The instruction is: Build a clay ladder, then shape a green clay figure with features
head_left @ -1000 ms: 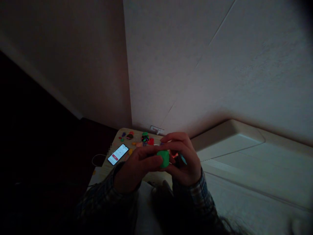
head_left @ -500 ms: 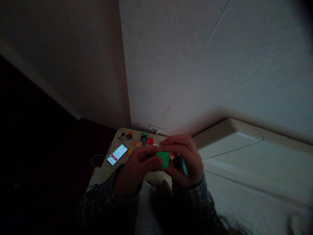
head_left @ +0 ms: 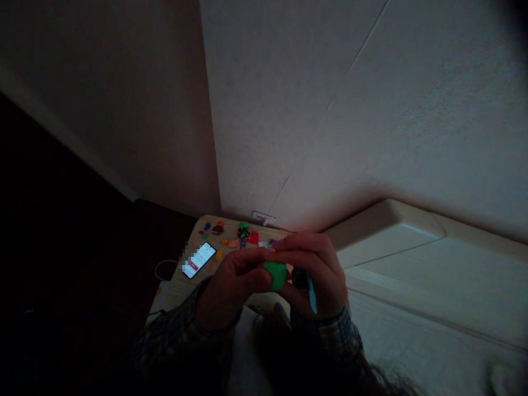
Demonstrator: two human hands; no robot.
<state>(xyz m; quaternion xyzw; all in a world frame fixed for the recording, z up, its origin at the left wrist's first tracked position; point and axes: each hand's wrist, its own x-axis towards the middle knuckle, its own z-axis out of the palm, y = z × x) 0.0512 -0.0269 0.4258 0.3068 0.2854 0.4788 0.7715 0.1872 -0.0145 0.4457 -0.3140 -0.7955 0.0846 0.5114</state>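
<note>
Between my two hands, above the small table [head_left: 187,291], is a rounded lump of green modelling clay [head_left: 275,275]. My left hand [head_left: 225,286] pinches it from the left, thumb against its near side. My right hand [head_left: 324,272] closes round its right side, fingers reaching over the top. A thin turquoise strip, perhaps a plastic clay tool [head_left: 312,297], sticks out below the right palm. Beside it shows something dark that I cannot make out.
A lit phone [head_left: 199,260] lies on the table, left of my hands. Several small coloured pieces [head_left: 244,232] are spread towards the back. Behind the table stands a wall [head_left: 289,110] with a socket strip [head_left: 263,218]. A pale bed headboard [head_left: 396,236] is at the right.
The green clay has turned slightly and sits a little lower between my fingers. The turquoise strip now points further down out of my right hand, which has shifted slightly right.
</note>
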